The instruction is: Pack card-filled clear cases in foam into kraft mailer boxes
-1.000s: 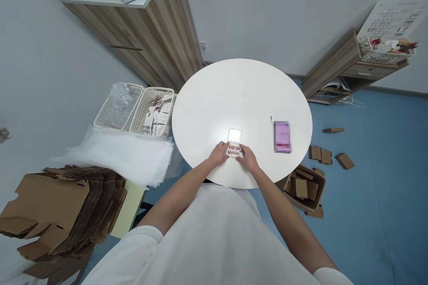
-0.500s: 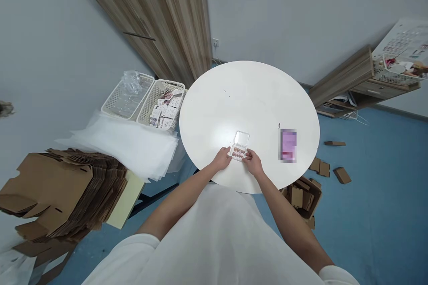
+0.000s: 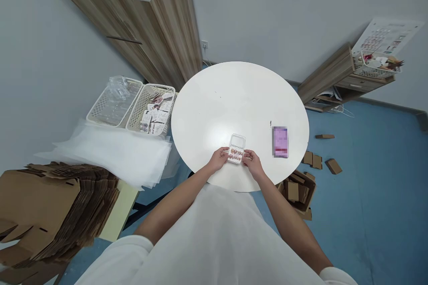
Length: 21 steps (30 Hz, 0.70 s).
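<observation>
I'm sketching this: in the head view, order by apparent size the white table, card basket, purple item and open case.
1. White table
2. Card basket
3. Purple item, open case: too alike to rank

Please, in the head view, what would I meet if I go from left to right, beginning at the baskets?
Basket with clear plastic, basket with cards, left hand, small open case, right hand, pixelated purple item, rightmost cardboard box on the floor.

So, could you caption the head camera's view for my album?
Two hands, left and right, hold an open clear case at a white table.
</observation>
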{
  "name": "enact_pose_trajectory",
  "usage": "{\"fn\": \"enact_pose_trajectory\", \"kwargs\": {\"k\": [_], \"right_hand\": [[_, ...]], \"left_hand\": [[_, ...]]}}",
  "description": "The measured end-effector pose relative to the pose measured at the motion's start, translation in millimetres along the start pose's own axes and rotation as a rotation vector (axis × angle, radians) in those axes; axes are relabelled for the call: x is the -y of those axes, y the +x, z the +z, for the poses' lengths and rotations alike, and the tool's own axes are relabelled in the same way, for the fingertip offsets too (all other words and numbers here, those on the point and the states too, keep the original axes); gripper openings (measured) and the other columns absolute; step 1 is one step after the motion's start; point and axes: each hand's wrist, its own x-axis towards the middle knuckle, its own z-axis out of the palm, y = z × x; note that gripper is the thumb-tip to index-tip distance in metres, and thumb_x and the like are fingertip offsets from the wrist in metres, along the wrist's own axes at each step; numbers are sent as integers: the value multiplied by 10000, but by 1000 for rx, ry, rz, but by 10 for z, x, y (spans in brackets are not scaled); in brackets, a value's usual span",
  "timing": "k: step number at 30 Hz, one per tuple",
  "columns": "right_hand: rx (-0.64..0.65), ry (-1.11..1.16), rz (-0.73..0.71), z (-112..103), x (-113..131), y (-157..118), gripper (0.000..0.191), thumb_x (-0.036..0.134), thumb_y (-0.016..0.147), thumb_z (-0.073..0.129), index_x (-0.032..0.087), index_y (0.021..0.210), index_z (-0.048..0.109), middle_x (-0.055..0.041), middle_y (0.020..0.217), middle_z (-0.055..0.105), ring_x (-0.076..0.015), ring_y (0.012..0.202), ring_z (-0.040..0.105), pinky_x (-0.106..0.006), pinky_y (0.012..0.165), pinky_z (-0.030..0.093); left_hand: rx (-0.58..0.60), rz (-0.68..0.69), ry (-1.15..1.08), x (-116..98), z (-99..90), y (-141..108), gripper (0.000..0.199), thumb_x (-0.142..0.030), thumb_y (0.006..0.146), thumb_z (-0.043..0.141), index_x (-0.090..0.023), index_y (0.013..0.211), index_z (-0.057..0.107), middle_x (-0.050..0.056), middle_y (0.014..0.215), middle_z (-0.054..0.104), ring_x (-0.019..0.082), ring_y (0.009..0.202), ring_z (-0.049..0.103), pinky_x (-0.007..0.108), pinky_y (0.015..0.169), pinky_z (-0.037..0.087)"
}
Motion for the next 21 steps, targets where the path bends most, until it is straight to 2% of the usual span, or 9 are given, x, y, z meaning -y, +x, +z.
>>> {"fn": "enact_pose_trajectory", "kwargs": {"k": [6,8,14,21], "right_hand": [[-53,126,38,-153,88,20,361,439,665,576,195,930,570,-30,824,597,-124,643,563,-277,588,484],[-22,175,64,-172,98,21,363,460,684,557,196,933,574,-40,853,613,-138,672,584,-286,604,493],[33,277,64,-178,115,-34,352,379,679,591,217,983,521,-51,926,632,-164,749,612,-312,643,501],[104,289,-1,-185,141,-106,296,353,671,589,239,937,529,-43,1021,594,-163,805,595,-347,672,499]], "left_hand": [[82,-14,-112,-90,78,-75,380,-249,747,572,-167,1108,489,34,816,586,106,735,539,268,682,443],[100,-21,-128,-95,114,-106,387,-256,734,591,-168,1099,496,31,810,582,103,726,537,266,677,442],[165,-57,-141,-117,156,-206,427,-291,714,623,-176,1106,501,33,802,586,97,714,537,262,681,442],[142,-122,-192,-160,127,-264,408,-276,726,613,-179,1105,499,34,796,593,95,703,551,264,678,449]]}}
